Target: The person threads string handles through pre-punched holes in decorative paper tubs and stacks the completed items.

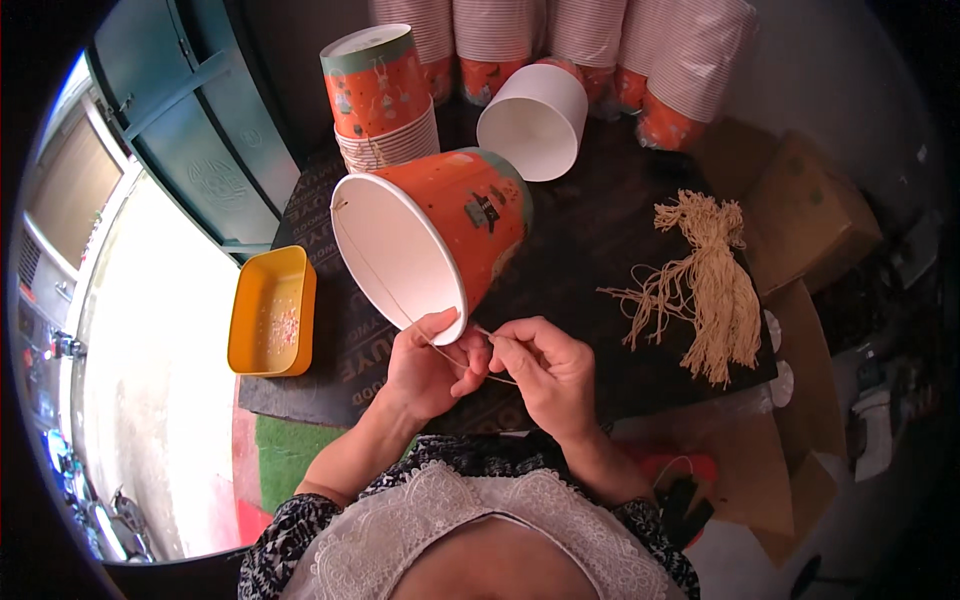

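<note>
Orange bucket (475,215) tilted, mouth facing left and near, above black table (590,260). Left hand (425,370) pinches near rim, thumb inside. Right hand (546,374) just beside rim, fingertips narrow on thin cord (396,303), which crosses mouth to far-left rim. Yellow tray (308,320) at left table edge; string bundle (718,300) near right edge. Open room between bucket and bundle; bucket stacks (495,45) line far side.

Two loose buckets (455,225) (530,125) were present — five wrapped stacks (495,40), one unwrapped stack (380,100), one yellow box (307,310), one cord bundle (715,280).
</note>
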`<state>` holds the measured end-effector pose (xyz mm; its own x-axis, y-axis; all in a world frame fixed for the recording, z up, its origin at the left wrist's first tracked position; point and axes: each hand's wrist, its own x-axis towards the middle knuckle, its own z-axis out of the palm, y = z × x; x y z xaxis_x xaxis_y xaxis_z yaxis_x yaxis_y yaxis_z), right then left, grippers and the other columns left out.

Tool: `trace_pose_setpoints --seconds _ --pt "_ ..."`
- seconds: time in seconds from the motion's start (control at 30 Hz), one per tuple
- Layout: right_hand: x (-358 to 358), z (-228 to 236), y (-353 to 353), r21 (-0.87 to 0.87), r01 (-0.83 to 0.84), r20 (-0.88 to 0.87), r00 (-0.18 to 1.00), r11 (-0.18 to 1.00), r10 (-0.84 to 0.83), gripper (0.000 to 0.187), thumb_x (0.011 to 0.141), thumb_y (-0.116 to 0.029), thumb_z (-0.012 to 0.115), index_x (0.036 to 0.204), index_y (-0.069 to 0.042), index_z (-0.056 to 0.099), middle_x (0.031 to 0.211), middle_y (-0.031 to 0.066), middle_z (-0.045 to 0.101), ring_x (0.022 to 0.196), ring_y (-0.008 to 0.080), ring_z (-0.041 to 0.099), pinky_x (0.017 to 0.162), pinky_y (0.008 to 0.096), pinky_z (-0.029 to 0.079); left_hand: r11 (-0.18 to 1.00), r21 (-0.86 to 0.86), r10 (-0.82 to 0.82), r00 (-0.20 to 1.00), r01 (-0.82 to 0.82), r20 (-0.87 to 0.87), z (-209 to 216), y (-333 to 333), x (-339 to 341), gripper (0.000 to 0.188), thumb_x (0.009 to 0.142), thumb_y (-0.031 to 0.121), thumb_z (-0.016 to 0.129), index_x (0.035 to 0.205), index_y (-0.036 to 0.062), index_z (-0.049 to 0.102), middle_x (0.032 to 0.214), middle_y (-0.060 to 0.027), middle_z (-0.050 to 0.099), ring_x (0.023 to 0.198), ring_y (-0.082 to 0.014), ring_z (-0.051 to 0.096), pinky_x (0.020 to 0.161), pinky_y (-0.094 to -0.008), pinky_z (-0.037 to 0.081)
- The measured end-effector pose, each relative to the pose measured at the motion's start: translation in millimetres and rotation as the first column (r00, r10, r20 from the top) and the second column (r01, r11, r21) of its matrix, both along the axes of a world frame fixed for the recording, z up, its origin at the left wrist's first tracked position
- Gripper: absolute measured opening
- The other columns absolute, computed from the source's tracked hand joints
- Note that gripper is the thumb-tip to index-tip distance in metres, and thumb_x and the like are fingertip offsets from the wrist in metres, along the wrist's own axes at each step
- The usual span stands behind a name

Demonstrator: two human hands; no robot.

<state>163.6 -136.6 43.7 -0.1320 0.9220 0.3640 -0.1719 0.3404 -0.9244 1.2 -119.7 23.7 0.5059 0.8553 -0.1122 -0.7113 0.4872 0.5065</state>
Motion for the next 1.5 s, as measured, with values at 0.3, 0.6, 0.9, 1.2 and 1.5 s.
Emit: trace_pose_setpoints --seconds 0.3,0.6,0.9,1.2,1.5 --pt "-4.4 12.2 -5.5 0.091 0.131 0.138 0.98 0.987 -0.143 0.009 0.085 0.002 0.06 0.078 -0.001 0.058 0.066 -0.0043 0.053 0.059 -0.0008 0.045 0.049 0.017 0.034 1.0 -0.022 0.021 0.999 -0.02 0.024 7.1 -4.1 7.2 0.055 0.092 0.038 0.04 0.063 -0.0045 0.06 0.061 -0.0202 0.059 0.042 -0.0256 0.048 0.038 -0.0299 0.037" --pt "-9.2 1.9 -1.6 0.18 0.105 0.115 0.985 0.978 -0.127 0.008 0.086 0.006 0.059 0.079 0.002 0.057 0.068 0.0012 0.058 0.059 0.0028 0.053 0.05 0.0182 0.04 1.0 0.002 0.008 0.997 -0.009 0.079 1.0 -5.0 6.6 0.057 0.093 0.039 0.038 0.065 -0.0045 0.062 0.06 -0.0231 0.059 0.041 -0.0286 0.048 0.036 -0.0312 0.037" --pt "-11.7 0.1 -0.6 0.176 0.067 0.076 0.994 0.982 -0.082 0.007 0.086 0.007 0.057 0.081 0.003 0.056 0.069 0.0039 0.058 0.059 0.0061 0.058 0.05 0.0199 0.047 0.999 -0.034 0.011 0.996 -0.008 0.088 -0.1 -5.4 6.0 0.057 0.092 0.039 0.037 0.064 -0.0036 0.062 0.059 -0.0225 0.059 0.043 -0.029 0.049 0.036 -0.0316 0.037" --pt "-12.1 4.2 -1.0 0.189 0.073 0.084 0.992 0.979 -0.09 0.007 0.086 0.007 0.057 0.081 0.003 0.055 0.069 0.0037 0.058 0.059 0.0061 0.059 0.049 0.0205 0.048 0.999 -0.04 0.008 0.997 -0.005 0.079 -1.9 -5.2 5.4 0.058 0.093 0.039 0.036 0.063 -0.0043 0.062 0.058 -0.0225 0.059 0.042 -0.0289 0.05 0.036 -0.0315 0.039" --pt "-13.1 3.1 -0.4 0.155 0.041 0.048 0.998 0.987 -0.049 0.007 0.087 0.007 0.055 0.081 0.003 0.055 0.068 0.0046 0.057 0.057 0.007 0.058 0.049 0.0226 0.051 0.998 -0.066 -0.023 1.0 0.023 -0.001 -1.7 -3.4 7.1 0.065 0.092 0.042 0.034 0.057 -0.007 0.058 0.056 -0.022 0.058 0.039 -0.0277 0.049 0.039 -0.0298 0.041"
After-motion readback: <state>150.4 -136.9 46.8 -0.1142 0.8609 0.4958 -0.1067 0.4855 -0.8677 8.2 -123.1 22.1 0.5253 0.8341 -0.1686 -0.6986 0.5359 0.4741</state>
